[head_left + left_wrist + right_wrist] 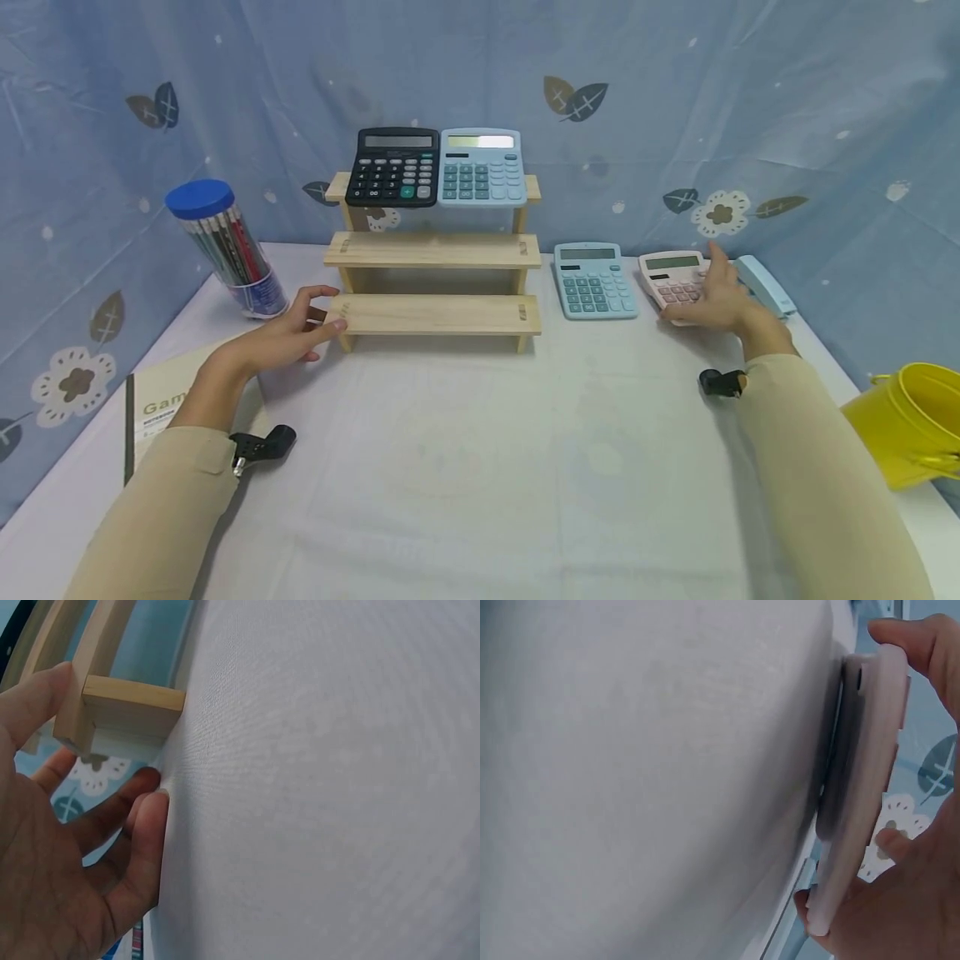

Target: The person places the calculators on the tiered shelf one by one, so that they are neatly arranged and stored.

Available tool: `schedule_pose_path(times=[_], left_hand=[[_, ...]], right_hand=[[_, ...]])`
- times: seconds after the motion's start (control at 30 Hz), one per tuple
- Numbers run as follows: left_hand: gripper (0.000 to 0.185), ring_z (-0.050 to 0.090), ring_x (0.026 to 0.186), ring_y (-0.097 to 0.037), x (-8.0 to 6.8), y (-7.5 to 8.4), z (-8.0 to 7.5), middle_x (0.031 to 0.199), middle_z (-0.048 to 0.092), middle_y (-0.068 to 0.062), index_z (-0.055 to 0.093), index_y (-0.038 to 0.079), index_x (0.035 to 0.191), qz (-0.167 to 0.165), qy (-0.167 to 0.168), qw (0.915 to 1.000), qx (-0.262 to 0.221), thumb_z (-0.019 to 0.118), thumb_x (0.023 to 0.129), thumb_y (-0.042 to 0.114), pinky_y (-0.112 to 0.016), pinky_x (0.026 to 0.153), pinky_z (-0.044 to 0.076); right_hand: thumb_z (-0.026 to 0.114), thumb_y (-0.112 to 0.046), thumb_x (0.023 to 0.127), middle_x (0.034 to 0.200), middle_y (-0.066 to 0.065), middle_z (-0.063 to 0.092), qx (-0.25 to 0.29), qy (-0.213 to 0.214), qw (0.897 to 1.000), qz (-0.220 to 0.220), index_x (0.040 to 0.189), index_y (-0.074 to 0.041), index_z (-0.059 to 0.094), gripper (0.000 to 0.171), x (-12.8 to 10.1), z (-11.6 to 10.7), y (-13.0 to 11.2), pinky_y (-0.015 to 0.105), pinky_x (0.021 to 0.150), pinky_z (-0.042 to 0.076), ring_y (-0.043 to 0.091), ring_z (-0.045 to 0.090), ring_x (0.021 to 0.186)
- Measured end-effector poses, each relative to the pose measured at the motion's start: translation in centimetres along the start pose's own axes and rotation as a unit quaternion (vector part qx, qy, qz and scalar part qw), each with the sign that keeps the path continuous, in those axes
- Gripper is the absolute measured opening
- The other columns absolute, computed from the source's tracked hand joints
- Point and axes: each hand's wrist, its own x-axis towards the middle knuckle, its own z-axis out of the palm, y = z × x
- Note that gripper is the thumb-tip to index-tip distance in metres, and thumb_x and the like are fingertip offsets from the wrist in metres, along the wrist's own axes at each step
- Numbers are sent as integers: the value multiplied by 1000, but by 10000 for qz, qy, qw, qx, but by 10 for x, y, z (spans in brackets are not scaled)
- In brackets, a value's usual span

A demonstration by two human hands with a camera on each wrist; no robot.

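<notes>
A three-step wooden stand is at the table's middle, with a black calculator and a light blue calculator on its top step. My left hand is at the stand's lower left corner. Its thumb touches the end of the bottom step, and its straight fingers press on the white cloth. To the right, my right hand grips a pink calculator lying on the table. In the right wrist view the thumb and fingers clasp the opposite edges of the pink calculator.
Another blue calculator lies between the stand and the pink one. A light blue stapler is just right of my right hand. A yellow bucket stands at the right edge. A blue-lidded pencil tub and a notebook are at the left.
</notes>
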Motion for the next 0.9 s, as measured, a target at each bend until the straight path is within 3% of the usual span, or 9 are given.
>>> schedule_pose_path(times=[0.23, 0.4, 0.7, 0.8, 0.9], left_hand=[[82, 51, 129, -39, 1, 1, 0, 155, 31, -29, -1, 30, 160, 62, 7, 10000, -62, 48, 103, 62, -41, 91, 51], [81, 51, 129, -39, 0, 1, 0, 155, 31, -29, -1, 30, 160, 79, 1, 9999, -78, 48, 104, 61, -42, 92, 51], [81, 53, 126, -39, -2, 2, 1, 154, 31, -30, -1, 27, 160, 82, 34, 10000, -18, 47, 104, 60, -39, 90, 50], [81, 51, 128, -40, -2, 1, 2, 154, 31, -30, -1, 27, 160, 88, 15, 9999, -63, 48, 104, 60, -39, 91, 50], [82, 52, 128, -40, -2, 0, 2, 154, 31, -30, -2, 28, 160, 69, 29, 9999, -77, 48, 104, 61, -39, 90, 50]], right_hand=[[84, -31, 80, 163, 32, -12, 478, 419, 9965, -543, 158, -24, -31, 139, -5, -5, -6, 78, 109, 20, 62, 17, 139], [84, -32, 82, 165, 28, -19, 656, 506, 9934, -794, 158, -28, -30, 137, -11, -15, -18, 80, 108, 19, 62, 13, 142], [86, -26, 82, 170, 13, -17, 1330, 596, 9846, -964, 155, -42, -30, 138, -30, -17, -34, 77, 113, 13, 54, 3, 151], [86, -22, 81, 170, 10, -18, 1420, 537, 9820, -1119, 153, -46, -30, 138, -37, -17, -36, 75, 112, 20, 55, 10, 149], [85, -17, 81, 170, 8, -15, 1435, 503, 9793, -1336, 153, -47, -29, 138, -44, -18, -39, 53, 107, 40, 54, 20, 145]])
